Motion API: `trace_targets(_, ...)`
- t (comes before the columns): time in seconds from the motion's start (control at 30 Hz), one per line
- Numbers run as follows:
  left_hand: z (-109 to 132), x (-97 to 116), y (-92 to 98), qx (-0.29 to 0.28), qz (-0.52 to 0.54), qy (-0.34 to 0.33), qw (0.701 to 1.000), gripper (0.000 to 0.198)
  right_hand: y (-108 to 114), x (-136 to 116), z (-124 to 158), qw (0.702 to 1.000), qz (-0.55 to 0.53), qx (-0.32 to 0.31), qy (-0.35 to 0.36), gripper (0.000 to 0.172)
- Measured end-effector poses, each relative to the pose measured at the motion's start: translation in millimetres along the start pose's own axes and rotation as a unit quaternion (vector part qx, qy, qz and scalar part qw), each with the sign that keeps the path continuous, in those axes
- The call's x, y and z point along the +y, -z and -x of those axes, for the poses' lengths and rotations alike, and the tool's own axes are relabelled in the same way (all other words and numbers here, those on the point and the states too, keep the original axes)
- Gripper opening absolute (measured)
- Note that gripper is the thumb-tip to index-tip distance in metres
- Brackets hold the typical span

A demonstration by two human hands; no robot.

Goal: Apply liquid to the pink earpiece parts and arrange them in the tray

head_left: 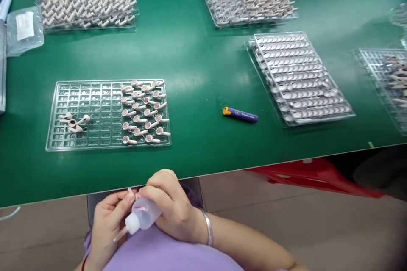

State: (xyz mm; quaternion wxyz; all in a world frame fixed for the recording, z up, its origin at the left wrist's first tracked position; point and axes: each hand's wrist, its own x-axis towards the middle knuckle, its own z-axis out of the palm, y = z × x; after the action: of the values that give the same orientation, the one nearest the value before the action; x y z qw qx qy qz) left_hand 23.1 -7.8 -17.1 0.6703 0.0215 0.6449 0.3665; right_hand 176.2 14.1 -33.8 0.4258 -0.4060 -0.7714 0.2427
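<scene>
At the table's front edge, my left hand (106,222) pinches a small white earphone piece (130,191) between thumb and fingers. Curled round a translucent squeeze bottle (149,211) is my right hand (179,209), its fingertips close to that same piece. The bottle's white cap and thin nozzle point down to the left, away from the piece. Beyond my hands lies a clear plastic tray (101,114). White stemmed earphone shells (138,119) with thin wires fill its right part in rows, and a few loose shells (74,123) lie in a cluster on its left.
A purple-and-yellow lighter (241,114) rests on the green table (190,63). To its right is a stacked tray of white parts (302,76). More filled trays (85,2) stand at the back, with a plastic bag (25,29) at left. A red stool (311,175) is below the edge.
</scene>
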Motion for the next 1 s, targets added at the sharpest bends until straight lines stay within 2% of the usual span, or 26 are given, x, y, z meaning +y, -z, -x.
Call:
trace_targets(0.17,-3,-3,3.9,-0.026,-0.007,-0.009,1.0,0.037,3,-1,-5,1.0,0.014,-0.014,0.008,0.015)
trace_targets(0.27,-4,-2,13.1,-0.045,-0.085,-0.039,0.995,0.037,4,0,-4,1.0,-0.005,-0.016,0.008,0.014)
trace_targets(0.33,-1,3,19.0,-0.049,-0.172,-0.103,0.979,0.033,7,2,-4,0.999,-0.049,-0.017,-0.013,0.016)
trace_targets(0.4,4,10,23.4,-0.048,-0.276,-0.213,0.936,0.021,14,4,-5,0.993,-0.105,-0.013,-0.051,0.02)
trace_targets(0.5,11,21,26.4,-0.05,-0.391,-0.405,0.825,0.008,29,10,-11,0.982,-0.147,0.017,-0.116,0.024)
trace_targets(0.57,13,26,26.5,-0.049,-0.419,-0.491,0.762,0.013,38,15,-16,0.979,-0.14,0.039,-0.147,0.025)
trace_targets(0.67,12,29,25.4,-0.05,-0.437,-0.548,0.712,0.02,44,20,-21,0.976,-0.126,0.056,-0.17,0.023)
trace_targets(0.83,12,33,21.6,-0.059,-0.464,-0.591,0.657,0.027,43,24,-21,0.973,-0.125,0.064,-0.185,0.023)
trace_targets(0.93,8,47,18.4,-0.059,-0.478,-0.63,0.61,0.033,41,24,-23,0.972,-0.13,0.072,-0.183,0.022)
trace_targets(1.0,0,64,15.5,-0.058,-0.483,-0.66,0.572,0.035,41,25,-24,0.971,-0.137,0.076,-0.18,0.021)
